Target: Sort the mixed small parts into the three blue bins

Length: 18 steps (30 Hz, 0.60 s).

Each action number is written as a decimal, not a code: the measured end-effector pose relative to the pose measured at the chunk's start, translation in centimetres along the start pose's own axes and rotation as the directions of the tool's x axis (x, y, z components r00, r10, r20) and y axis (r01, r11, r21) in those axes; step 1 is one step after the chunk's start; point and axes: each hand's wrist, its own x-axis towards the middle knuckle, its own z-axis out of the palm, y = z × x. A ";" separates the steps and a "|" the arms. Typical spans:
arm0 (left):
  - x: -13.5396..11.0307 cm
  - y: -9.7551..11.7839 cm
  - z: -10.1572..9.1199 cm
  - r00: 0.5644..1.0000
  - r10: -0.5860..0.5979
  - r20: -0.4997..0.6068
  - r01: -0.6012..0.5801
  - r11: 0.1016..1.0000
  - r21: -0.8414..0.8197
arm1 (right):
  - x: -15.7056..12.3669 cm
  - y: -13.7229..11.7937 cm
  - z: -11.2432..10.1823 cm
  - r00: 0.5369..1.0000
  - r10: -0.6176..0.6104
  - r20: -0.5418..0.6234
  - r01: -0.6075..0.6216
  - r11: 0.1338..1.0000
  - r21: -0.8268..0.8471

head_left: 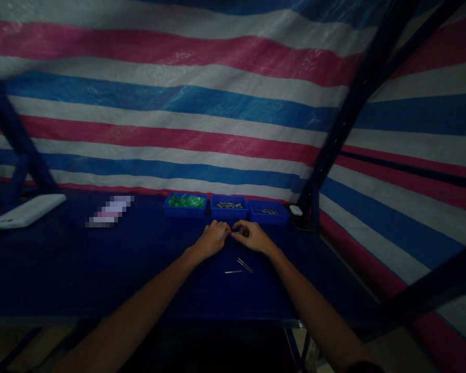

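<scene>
My left hand (214, 238) and my right hand (253, 237) meet over the blue table (140, 274), just in front of the bins. Both have their fingers curled, with the fingertips pinched close together. Whatever small thing sits between them is too dark and tiny to name. Nearer to me, below the hands, a pair of thin metal pins (245, 266) lies slanted on the tabletop. Another thin metal pin (233, 272) rests almost level to their left.
Three blue bins line the back: one with green plastic pieces (185, 201), one with short metal pieces (228, 205), one with metal pins (270, 211). A white case (295, 210) lies at right. Leftward are a blurred paper (111, 211) and a white device (29, 211) with a cable.
</scene>
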 end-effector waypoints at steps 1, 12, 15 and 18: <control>0.1 -0.3 -0.2 1.000 -0.015 -0.023 0.014 0.998 -0.056 | 0.0 -0.2 0.0 1.000 -0.011 -0.011 0.011 1.000 -0.014; -0.6 0.9 -1.9 0.996 0.085 -0.003 -0.084 0.981 -0.174 | 0.3 0.6 -2.6 0.880 0.095 -0.465 -0.296 0.876 -0.381; -1.2 1.8 -2.6 0.933 0.308 0.186 -0.290 0.950 -0.118 | 0.2 2.4 -3.5 0.756 0.260 -0.601 -0.547 0.754 -0.362; -1.5 2.4 -2.8 0.892 0.380 0.244 -0.369 0.925 -0.094 | 0.0 3.1 -3.6 0.741 0.334 -0.582 -0.592 0.734 -0.332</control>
